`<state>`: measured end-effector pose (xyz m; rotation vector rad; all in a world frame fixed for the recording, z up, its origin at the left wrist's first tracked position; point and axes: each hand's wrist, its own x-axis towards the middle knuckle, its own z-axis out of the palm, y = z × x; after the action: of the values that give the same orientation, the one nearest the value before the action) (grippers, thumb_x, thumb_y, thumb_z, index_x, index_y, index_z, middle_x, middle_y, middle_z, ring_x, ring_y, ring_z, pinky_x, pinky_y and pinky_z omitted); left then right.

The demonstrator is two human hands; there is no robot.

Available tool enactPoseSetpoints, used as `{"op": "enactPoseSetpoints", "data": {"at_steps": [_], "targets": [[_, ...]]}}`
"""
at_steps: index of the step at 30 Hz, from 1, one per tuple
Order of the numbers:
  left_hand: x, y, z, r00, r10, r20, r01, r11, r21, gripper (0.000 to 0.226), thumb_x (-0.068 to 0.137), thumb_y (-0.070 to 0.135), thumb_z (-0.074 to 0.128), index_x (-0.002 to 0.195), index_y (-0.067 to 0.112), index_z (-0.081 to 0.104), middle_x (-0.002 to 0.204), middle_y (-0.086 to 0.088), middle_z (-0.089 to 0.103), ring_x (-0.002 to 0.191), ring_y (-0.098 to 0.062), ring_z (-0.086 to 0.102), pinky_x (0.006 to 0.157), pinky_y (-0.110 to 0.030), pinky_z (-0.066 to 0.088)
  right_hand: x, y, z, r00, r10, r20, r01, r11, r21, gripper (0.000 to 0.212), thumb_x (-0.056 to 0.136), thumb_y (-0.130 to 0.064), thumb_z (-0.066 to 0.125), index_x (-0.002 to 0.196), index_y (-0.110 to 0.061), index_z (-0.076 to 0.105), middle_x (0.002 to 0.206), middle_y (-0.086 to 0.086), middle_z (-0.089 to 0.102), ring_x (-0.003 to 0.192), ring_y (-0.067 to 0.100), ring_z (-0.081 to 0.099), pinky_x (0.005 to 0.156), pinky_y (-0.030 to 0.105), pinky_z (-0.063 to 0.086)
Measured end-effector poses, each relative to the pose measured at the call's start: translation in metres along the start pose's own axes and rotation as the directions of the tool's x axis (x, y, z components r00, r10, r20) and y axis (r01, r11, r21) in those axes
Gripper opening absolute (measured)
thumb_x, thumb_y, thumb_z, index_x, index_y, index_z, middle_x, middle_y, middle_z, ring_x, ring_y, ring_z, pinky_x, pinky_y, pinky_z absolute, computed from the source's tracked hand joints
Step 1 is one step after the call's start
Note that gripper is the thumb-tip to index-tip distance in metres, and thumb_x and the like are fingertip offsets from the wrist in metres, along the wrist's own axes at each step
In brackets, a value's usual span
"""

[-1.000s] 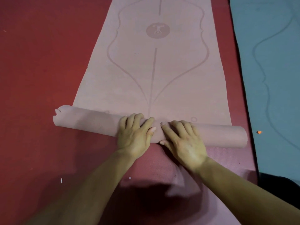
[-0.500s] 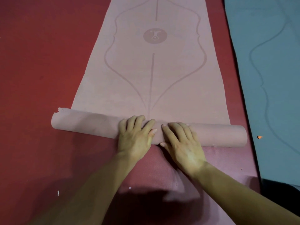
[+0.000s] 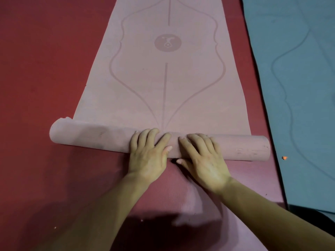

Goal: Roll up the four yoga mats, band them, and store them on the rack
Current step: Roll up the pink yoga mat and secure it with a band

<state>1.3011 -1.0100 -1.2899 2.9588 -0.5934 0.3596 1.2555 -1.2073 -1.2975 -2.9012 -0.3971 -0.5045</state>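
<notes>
right now the roll (image 3: 87,134) of the pink mat (image 3: 181,84) lies left to right just in front of the person, its flat part stretching away ahead. the left hand (image 3: 148,156) and right hand (image 3: 204,162) press on its middle, side by side, fingers flat (not gripping). no rack or band shows.

One view, worn on the head, looking forward and steeply down, close in. Left hand (image 3: 148,156) and right hand (image 3: 204,160) sit centre frame, forearms (image 3: 108,205) entering from the near edge; the pink mat (image 3: 163,91) runs off the far edge, the teal mat (image 3: 299,98) fills the right.
</notes>
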Motion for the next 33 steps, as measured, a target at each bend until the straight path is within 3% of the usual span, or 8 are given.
{"op": "enactPoseSetpoints", "data": {"at_steps": [5, 8, 12, 18, 25, 29, 33], "targets": [[0.005, 0.000, 0.003, 0.998, -0.035, -0.050, 0.033, 0.998, -0.046, 0.043, 0.094, 0.041, 0.045, 0.130, 0.026, 0.060, 0.135, -0.012, 0.055, 0.129, -0.033, 0.046, 0.116, -0.056, 0.020, 0.016, 0.009, 0.003, 1.000, 0.027, -0.015, -0.027, 0.999, 0.029, 0.051, 0.096, -0.044, 0.067, 0.136, -0.013, 0.064, 0.127, 0.010, 0.065, 0.119, 0.036, 0.060, 0.101, 0.051, 0.047], [0.008, -0.002, 0.011, 0.999, -0.023, -0.044, 0.021, 0.999, -0.048, 0.045, 0.092, 0.043, 0.046, 0.129, 0.027, 0.064, 0.136, -0.012, 0.056, 0.131, -0.034, 0.046, 0.116, -0.059, 0.017, 0.027, 0.016, 0.006, 1.000, -0.002, -0.012, 0.002, 1.000, 0.025, 0.052, 0.098, -0.046, 0.064, 0.136, -0.010, 0.064, 0.125, 0.010, 0.066, 0.116, 0.035, 0.062, 0.099, 0.049, 0.048], [0.032, -0.005, 0.019, 0.998, -0.046, -0.039, 0.044, 0.997, -0.056, 0.041, 0.093, 0.044, 0.047, 0.125, 0.028, 0.066, 0.131, -0.007, 0.059, 0.126, -0.033, 0.049, 0.116, -0.057, 0.019, 0.039, 0.021, 0.008, 0.999, 0.005, -0.046, -0.005, 1.000, -0.014, 0.052, 0.103, -0.050, 0.051, 0.135, -0.012, 0.063, 0.129, 0.007, 0.065, 0.118, 0.032, 0.060, 0.100, 0.045, 0.043], [0.061, -0.005, 0.017, 0.997, -0.076, 0.026, 0.077, 0.996, -0.042, 0.037, 0.095, 0.043, 0.047, 0.123, 0.028, 0.065, 0.123, -0.003, 0.061, 0.119, -0.032, 0.053, 0.114, -0.055, 0.023, 0.035, 0.021, 0.012, 0.999, 0.031, -0.010, -0.031, 0.998, -0.054, 0.054, 0.097, -0.053, 0.054, 0.136, -0.018, 0.066, 0.138, 0.008, 0.063, 0.126, 0.032, 0.057, 0.108, 0.048, 0.038], [0.058, -0.010, 0.009, 0.999, -0.010, 0.036, 0.013, 0.996, -0.093, 0.049, 0.095, 0.053, 0.048, 0.129, 0.022, 0.065, 0.132, -0.010, 0.059, 0.125, -0.036, 0.052, 0.115, -0.053, 0.028, 0.066, 0.037, 0.002, 0.994, 0.002, 0.107, -0.005, 0.999, 0.032, 0.052, 0.099, -0.050, 0.054, 0.135, -0.013, 0.065, 0.130, 0.007, 0.066, 0.116, 0.035, 0.062, 0.098, 0.048, 0.048], [0.069, -0.015, 0.023, 1.000, 0.030, -0.002, -0.030, 0.998, -0.056, 0.047, 0.094, 0.054, 0.049, 0.126, 0.024, 0.067, 0.129, -0.009, 0.061, 0.121, -0.037, 0.055, 0.114, -0.054, 0.028, 0.073, 0.042, 0.009, 0.997, 0.024, 0.079, -0.026, 0.999, 0.030, 0.051, 0.099, -0.047, 0.059, 0.136, -0.013, 0.064, 0.131, 0.007, 0.066, 0.116, 0.033, 0.062, 0.100, 0.047, 0.048], [0.086, -0.015, 0.024, 0.999, 0.034, 0.005, -0.034, 0.999, -0.036, 0.045, 0.094, 0.056, 0.047, 0.122, 0.025, 0.065, 0.122, -0.006, 0.061, 0.113, -0.035, 0.055, 0.109, -0.053, 0.033, 0.082, 0.047, 0.006, 0.997, 0.008, 0.073, -0.010, 1.000, 0.022, 0.056, 0.100, -0.050, 0.051, 0.138, -0.011, 0.063, 0.133, 0.008, 0.065, 0.119, 0.033, 0.062, 0.101, 0.047, 0.047]]}}
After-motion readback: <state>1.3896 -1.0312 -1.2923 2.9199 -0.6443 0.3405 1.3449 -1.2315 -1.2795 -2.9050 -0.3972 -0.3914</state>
